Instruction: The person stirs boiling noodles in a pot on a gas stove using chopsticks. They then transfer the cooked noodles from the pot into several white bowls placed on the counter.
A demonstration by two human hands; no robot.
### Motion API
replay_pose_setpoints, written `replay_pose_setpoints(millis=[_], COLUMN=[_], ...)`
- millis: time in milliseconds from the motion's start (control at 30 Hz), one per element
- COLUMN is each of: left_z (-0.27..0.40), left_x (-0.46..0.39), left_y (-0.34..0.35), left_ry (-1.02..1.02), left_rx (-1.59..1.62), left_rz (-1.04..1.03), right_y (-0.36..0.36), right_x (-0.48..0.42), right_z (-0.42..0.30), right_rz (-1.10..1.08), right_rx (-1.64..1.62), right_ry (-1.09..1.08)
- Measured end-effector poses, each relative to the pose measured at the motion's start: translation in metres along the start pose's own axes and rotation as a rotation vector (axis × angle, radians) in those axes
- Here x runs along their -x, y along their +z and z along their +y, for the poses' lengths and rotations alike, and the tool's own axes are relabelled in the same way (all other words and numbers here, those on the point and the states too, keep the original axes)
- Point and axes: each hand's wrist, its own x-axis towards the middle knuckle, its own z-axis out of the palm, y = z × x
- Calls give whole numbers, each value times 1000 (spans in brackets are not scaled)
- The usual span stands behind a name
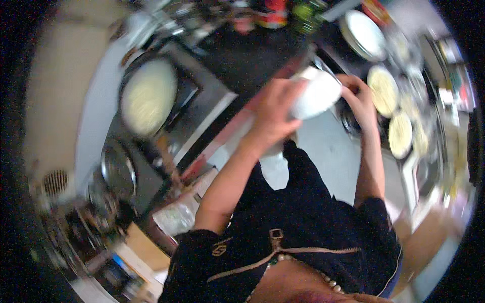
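My left hand [278, 104] is shut on a small white bowl [318, 92], tilted, its smooth outside facing me. The fingers wrap its left side. Close to the bowl's right edge is my right hand [358, 96], thumb and fingers curled; blur hides whether it grips the rim or something thin. A shiny metal utensil [322, 64] shows just beyond the bowl, its shape unclear. Right of my right hand lie a round of pale yellow food [382, 91] and another pale yellow round [400, 134], apparently on dishes.
A pan with a pale yellow layer of food [149, 96] sits at left on a dark stovetop [204, 102]. White plates [364, 34] are stacked at upper right. A red container [273, 15] stands at the back. A round metal lid [119, 170] lies lower left. Much is blurred.
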Motion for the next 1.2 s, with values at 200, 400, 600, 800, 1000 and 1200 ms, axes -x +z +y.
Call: replay_pose_setpoints(millis=[200,400,600,800,1000,1200], left_z=[28,41,5,-2,-24,-41], left_x=[6,60,177,271,313,313], left_y=[-30,-105,-209,-289,-318,-326], left_ry=[83,-266,-424,-476,-531,-487], left_rx=[-373,29,399,595,619,681], left_rz=[241,665,1052,1316,1339,1318], right_y=[-17,23,171,359,461,466], right_x=[-18,-51,-27,-8,-16,-53], right_z=[-67,-133,-210,-220,-201,-199], right_rz=[64,37,-264,-546,-521,-246], right_rx=[32,206,-260,-153,-84,-40], right_ry=[-276,-446,-634,-760,-769,-705])
